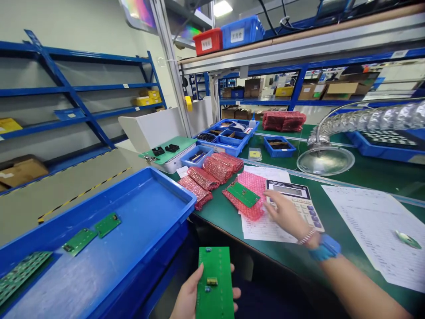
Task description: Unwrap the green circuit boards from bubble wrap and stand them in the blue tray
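Cradling a green circuit board (215,283) at six o'clock, the left hand (195,294) clasps it between thumb and fingertips at its long edges. The right hand (285,216), fingers loosely spread, sits over a desktop calculator (294,199) near four o'clock; whether its fingertips touch the keys, I cannot tell. Two more green boards (106,225) lie in a blue plastic tray (139,208) at eight o'clock. Keying calls for only a short press from those fingers.
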### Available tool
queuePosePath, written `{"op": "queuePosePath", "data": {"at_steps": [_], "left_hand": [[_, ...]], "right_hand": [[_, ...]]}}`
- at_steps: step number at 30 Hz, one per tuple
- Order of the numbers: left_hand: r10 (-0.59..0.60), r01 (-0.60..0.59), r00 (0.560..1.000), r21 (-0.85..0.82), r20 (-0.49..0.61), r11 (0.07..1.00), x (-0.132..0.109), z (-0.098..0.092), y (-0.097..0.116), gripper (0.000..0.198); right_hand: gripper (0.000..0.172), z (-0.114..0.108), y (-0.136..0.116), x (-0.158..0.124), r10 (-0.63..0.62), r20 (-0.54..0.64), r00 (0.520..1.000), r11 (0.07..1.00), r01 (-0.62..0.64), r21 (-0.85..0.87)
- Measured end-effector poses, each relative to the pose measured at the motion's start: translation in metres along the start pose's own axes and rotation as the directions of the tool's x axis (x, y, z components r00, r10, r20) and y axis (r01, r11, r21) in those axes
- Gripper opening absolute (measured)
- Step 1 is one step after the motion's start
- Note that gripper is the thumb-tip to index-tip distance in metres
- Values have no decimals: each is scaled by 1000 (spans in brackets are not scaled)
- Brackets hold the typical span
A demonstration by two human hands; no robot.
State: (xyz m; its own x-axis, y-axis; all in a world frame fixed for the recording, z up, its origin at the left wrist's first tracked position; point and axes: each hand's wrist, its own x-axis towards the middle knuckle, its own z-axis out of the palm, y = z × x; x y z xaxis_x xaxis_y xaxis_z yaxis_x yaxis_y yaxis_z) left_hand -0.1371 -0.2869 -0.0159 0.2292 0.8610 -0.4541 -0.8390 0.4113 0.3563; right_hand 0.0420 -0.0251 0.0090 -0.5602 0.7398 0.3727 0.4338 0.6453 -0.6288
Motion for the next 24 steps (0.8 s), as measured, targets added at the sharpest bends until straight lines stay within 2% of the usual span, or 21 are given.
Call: {"op": "queuePosePath", "data": {"at_steps": [1, 3, 6, 8, 9, 11, 13, 14, 15, 17, 19, 20, 22, 24], "left_hand": [[-4, 3, 997, 18, 77, 1000, -3, 1, -2, 64], [12, -16, 992, 31, 124, 999, -10, 5, 0, 71], [147, -148, 989, 8, 16, 989, -28, 12, 18, 72], [298, -298, 945, 16, -133, 954, -46, 19, 39, 61], [377, -375, 899, 53, -225, 926, -55, 22, 50, 55], [506, -474, 760, 185, -408, 861, -72, 26, 73, 45], [605, -514, 603, 328, -520, 793, -84, 26, 94, 37], [641, -520, 538, 382, -548, 764, -88, 25, 105, 35], [666, -521, 487, 425, -565, 740, -90, 22, 114, 35], [689, -505, 418, 479, -593, 718, -91, 14, 133, 37], [697, -494, 379, 504, -609, 709, -87, 4, 151, 38], [703, -498, 373, 509, -605, 702, -84, -1, 159, 37], [722, -520, 380, 512, -578, 684, -73, -11, 174, 31], [741, -540, 397, 515, -542, 666, -60, -19, 187, 24]], "right_hand": [[28, 14, -9, 11, -20, 60, 998, 1000, 19, 9], [25, 39, -15, 32, -3, 125, 992, 1000, 4, -6], [27, 62, -6, 58, 90, 197, 976, 993, -72, -98], [33, 69, 2, 69, 151, 245, 958, 979, -109, -175], [38, 70, 4, 72, 171, 258, 951, 971, -118, -209], [52, 71, 2, 74, 179, 254, 951, 960, -112, -257], [66, 67, -5, 73, 145, 203, 968, 957, -85, -277], [72, 65, -9, 73, 123, 166, 978, 956, -72, -286], [77, 61, -13, 73, 103, 115, 988, 955, -66, -289], [86, 53, -20, 76, 107, -11, 994, 973, -106, -204], [89, 46, -27, 81, 200, -75, 977, 979, -197, 45], [85, 44, -31, 84, 251, -58, 966, 955, -237, 182], [65, 43, -42, 90, 281, 43, 959, 892, -278, 358], [44, 49, -60, 97, 212, 130, 969, 883, -247, 399]]}}
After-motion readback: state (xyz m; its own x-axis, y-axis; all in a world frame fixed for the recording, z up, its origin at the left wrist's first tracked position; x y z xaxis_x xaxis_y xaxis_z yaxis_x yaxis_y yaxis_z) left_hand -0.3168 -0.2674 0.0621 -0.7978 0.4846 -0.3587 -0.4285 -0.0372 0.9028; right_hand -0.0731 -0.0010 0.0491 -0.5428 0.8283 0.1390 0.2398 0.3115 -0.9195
